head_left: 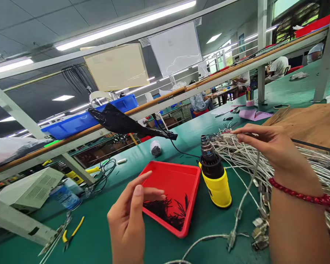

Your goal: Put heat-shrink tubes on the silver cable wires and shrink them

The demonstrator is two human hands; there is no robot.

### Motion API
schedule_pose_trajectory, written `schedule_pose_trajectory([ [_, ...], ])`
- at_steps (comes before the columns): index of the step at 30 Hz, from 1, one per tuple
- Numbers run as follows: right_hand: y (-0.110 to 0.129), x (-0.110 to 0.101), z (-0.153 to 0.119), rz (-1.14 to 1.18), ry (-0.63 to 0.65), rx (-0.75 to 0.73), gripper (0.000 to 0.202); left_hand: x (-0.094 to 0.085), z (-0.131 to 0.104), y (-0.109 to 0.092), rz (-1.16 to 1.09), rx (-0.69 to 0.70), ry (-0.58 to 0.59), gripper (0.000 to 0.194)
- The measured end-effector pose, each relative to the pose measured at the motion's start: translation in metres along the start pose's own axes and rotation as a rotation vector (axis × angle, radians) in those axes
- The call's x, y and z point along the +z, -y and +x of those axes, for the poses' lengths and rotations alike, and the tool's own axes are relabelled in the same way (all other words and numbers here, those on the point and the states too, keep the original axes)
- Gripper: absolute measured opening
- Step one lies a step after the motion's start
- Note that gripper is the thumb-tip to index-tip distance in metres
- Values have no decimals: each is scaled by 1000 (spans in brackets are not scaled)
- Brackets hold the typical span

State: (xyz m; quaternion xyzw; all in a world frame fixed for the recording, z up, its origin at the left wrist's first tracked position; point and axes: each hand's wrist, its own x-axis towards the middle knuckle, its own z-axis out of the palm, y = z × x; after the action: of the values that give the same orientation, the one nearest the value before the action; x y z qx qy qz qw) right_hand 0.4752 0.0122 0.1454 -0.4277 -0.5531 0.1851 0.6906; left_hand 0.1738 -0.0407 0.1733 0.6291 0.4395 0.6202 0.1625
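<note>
My right hand [275, 148] is closed, its thumb and fingertips pinching a silvery cable [249, 189] near its thin wire end. From there the cable hangs down past the heat gun and curves across the bench. Over the near left edge of a red tray [170, 170] is my left hand [132, 216], its fingers apart and nothing in them. Short black tubes [165, 212] lie in the tray's near part. Between tray and right hand, a yellow heat gun [216, 183] stands with its nozzle up.
A large heap of silvery cables [305, 165] covers the right side, beside a brown board [310, 123]. Yellow-handled pliers [73, 233] lie at the lower left. A shelf rail [165, 97] crosses above, with a black bag [123, 123] hanging over it. People sit farther back.
</note>
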Motion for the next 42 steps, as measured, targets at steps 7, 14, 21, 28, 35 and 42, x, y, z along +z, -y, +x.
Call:
schedule_pose_trajectory([
  [7,-5,-2,2,-115,12,-105,16,0,-1,1,-13,-7,-10,32],
  [14,-8,1,3,-136,-8,-146,14,1,0,-2,-4,-4,-29,36],
  [21,-8,10,6,-233,-17,-238,13,2,-1,-4,3,-39,-70,40],
  [28,-4,12,6,-276,-15,-290,14,1,-1,-4,3,-28,-82,39],
  [35,-7,19,8,-267,-8,-296,14,-3,-1,1,12,0,-51,39],
  [42,-10,21,9,-253,-30,-289,13,3,-2,-6,3,-27,-81,38],
])
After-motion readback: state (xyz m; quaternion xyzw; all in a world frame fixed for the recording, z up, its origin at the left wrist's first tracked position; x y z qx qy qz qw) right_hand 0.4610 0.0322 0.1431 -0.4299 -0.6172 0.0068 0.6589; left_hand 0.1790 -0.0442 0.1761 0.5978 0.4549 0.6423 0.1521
